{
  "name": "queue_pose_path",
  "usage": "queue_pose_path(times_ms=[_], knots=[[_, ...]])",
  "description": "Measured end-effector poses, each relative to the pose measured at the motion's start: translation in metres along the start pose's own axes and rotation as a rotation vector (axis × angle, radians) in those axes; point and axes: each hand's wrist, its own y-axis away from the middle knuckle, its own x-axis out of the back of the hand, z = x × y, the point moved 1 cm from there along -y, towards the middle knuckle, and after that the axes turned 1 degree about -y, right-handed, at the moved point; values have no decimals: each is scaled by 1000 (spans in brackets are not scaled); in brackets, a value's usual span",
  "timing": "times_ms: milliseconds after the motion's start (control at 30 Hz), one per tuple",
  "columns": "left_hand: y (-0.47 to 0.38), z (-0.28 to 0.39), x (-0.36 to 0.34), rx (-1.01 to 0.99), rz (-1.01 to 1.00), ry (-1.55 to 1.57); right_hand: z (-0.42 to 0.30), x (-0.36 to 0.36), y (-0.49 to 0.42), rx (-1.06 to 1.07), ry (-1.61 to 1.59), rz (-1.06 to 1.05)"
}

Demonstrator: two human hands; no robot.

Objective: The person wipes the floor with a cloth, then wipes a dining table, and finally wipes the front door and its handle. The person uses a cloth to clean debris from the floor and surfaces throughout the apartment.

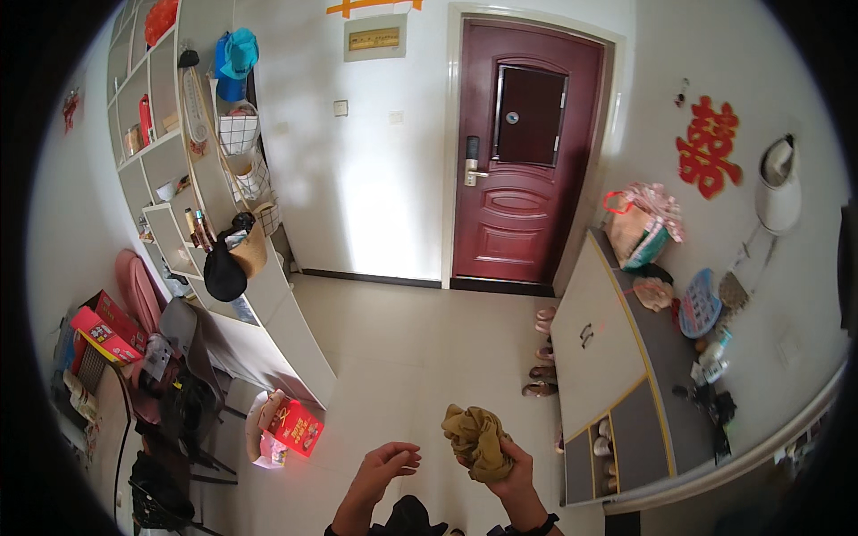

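Observation:
My right hand (516,472) grips a crumpled olive-brown cloth (477,442), bunched up above the fingers at the lower middle of the head view. To its left, my left hand (391,462) is raised with nothing in it, its fingers slightly curled and spread from the thumb. A gap lies between this hand and the cloth. Below both hands, dark clothing shows at the bottom edge.
A shoe cabinet (603,335) with bags and bottles on top stands right, shoes (539,382) beside it. Ahead is a dark red door (516,194). At left are a shelf unit (288,335), a red box (295,425) on the tiled floor, and chairs (194,375) by a table.

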Motion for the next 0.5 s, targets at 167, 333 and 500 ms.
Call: queue_pose_path(times_ms=[167, 333, 500], knots=[[-118, 18, 26, -13, 83, -10, -30, 18, -110, -32, -38, -29], [-261, 63, 44, -78, 49, 32, -80, 16, -230, 35, -16, -25], [-399, 137, 37, -117, -117, -13, -144, 2, -338, 160, -20, -14]])
